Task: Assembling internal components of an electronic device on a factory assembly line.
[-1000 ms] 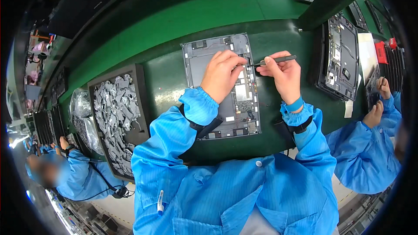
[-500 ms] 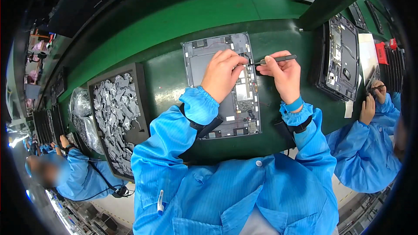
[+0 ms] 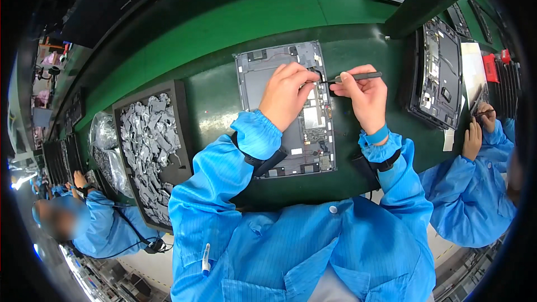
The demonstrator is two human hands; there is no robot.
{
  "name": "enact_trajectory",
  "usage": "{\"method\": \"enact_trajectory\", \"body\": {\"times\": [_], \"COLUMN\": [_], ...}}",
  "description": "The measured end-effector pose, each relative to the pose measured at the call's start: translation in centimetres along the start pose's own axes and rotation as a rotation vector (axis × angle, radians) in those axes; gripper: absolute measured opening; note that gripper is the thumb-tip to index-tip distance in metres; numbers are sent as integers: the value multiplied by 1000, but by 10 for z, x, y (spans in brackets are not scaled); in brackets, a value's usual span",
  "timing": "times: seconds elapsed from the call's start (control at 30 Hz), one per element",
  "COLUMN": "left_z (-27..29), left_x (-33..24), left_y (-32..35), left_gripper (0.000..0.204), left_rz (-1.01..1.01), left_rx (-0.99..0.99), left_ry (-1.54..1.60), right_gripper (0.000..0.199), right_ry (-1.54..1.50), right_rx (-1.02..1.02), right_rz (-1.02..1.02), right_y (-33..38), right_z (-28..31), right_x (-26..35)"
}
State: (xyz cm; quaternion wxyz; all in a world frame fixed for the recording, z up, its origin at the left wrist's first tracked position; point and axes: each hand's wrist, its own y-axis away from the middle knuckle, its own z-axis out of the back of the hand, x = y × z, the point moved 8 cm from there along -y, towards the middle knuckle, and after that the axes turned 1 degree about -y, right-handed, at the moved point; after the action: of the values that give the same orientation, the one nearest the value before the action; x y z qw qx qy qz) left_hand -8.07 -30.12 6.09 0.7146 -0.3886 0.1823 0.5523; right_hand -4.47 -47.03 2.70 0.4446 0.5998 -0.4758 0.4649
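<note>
An opened dark grey laptop chassis [image 3: 263, 159] lies in front of me, its circuit board [image 3: 316, 134] bared along the right part. My right hand [image 3: 366, 96] grips dark tweezers [image 3: 373, 75] in a pinch just right of the chassis, the tips pointing left over the upper board. From the left, my left hand [image 3: 286, 92] reaches across the chassis. Its thumb and fingers are pinched together close to the tweezer tips. What they pinch, if anything, is too small to make out.
A black foam tray [image 3: 182, 128] full of small grey parts [image 3: 150, 134] stands at left, beside clear plastic bags [image 3: 106, 134]. At right sits a stack of laptop chassis [image 3: 442, 72] below a dark post [image 3: 433, 3]. Co-workers in blue sit on both sides.
Almost nothing differs. Both my hands and the tweezers hold the same place over the board, with only a tiny shift of the right hand.
</note>
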Motion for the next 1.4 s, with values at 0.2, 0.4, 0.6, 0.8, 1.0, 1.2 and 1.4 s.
{"method": "enact_trajectory", "body": {"times": [0.2, 0.4, 0.6, 0.8, 1.0, 1.2, 1.4], "left_z": [0, -4, -9, -10, -9, -9, -9], "left_x": [0, -5, -7, -3, -5, -10, -10], "left_y": [0, 2, 2, 3, 2, 0, -4], "left_gripper": [15, 20, 25, 25, 25, 23, 20], "left_rz": [0, -18, -39, -20, -23, -83, -82], "left_rx": [0, 33, 82, 101, 107, 78, 112], "left_ry": [-5, -41, -99, -77, -64, -97, -124], "right_gripper": [14, 14, 14, 13, 14, 14, 18], "right_ry": [2, -11, -1, 16, 42, -4, 313], "right_rx": [-2, -8, -14, -25, -27, -22, 110], "right_rz": [-17, 23, 19, 21, 40, 32, 185], "right_y": [0, 0, 1, 3, 5, 6, 15], "right_z": [-1, 0, 1, 0, -2, -1, 5], "right_x": [0, 0, 1, -1, 0, -2, 41]}}
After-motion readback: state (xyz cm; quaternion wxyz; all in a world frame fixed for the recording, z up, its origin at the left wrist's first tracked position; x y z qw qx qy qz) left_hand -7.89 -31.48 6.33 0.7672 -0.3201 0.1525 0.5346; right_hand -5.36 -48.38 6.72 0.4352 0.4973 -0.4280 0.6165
